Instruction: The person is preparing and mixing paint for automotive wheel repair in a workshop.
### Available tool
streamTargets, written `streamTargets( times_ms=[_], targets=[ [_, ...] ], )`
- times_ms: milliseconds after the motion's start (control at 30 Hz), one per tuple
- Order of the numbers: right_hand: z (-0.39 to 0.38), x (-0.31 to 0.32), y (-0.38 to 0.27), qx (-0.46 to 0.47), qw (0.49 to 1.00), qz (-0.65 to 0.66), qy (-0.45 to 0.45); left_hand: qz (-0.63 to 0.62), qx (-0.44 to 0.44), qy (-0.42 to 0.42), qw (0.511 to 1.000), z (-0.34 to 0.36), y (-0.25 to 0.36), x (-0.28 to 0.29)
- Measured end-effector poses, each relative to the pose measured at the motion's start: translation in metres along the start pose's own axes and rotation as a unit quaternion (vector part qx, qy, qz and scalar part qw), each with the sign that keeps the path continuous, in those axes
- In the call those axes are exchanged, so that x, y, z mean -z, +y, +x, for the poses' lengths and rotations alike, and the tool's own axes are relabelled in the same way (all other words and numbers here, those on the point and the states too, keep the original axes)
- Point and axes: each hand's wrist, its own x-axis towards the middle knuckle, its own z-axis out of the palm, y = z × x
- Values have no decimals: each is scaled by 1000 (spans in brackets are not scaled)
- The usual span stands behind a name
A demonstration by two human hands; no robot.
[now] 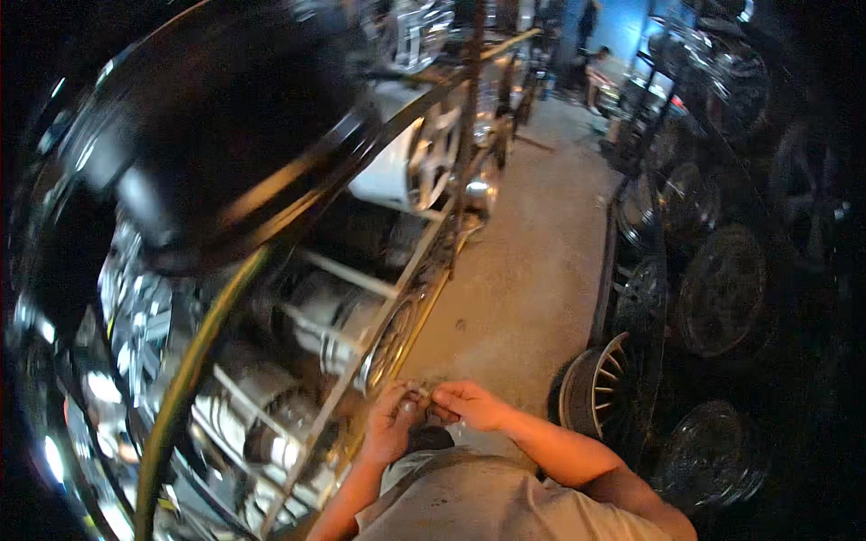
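Close together in front of my body, my left hand [391,422] and my right hand [466,405] meet at the fingertips. The fingers of both are curled and pinched. Whatever sits between them is too small and dim to make out. Below them is the pale, dark-spotted shirt [469,496] on my torso. The nearest thing to my left hand is a wheel rim with a gold-toned edge [390,338] on the rack.
At left stands a metal rack [361,347] loaded with wheel rims. A large dark glossy rim [225,117] looms close at upper left. Dark rims [722,288] line the right side, one multi-spoke rim [609,388] near my right arm. Down the aisle floor [541,234], a person [597,77] is low down.
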Motion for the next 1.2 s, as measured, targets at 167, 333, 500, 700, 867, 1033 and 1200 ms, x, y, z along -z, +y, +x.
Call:
streamTargets(
  times_ms=[167,333,500,700,867,1033,1200],
  targets=[
    [38,76,-61,53,996,7,66,-18,30,-137,990,146,-1,-52],
    [43,172,-90,95,978,102,153,12,42,-322,946,269,-3,-131],
    [39,260,-100,108,942,172,266,-1,38,-447,894,366,-28,-230],
    [48,411,-127,55,946,145,286,-48,16,-544,838,474,-78,-337],
    [108,555,-218,81,963,25,254,45,157,-442,882,581,-88,-404],
    [178,670,-326,-1,976,-175,131,-19,140,-305,942,692,-112,-454],
    [249,781,-387,138,942,-292,93,-15,98,-157,983,786,-153,-509]
  ],
)
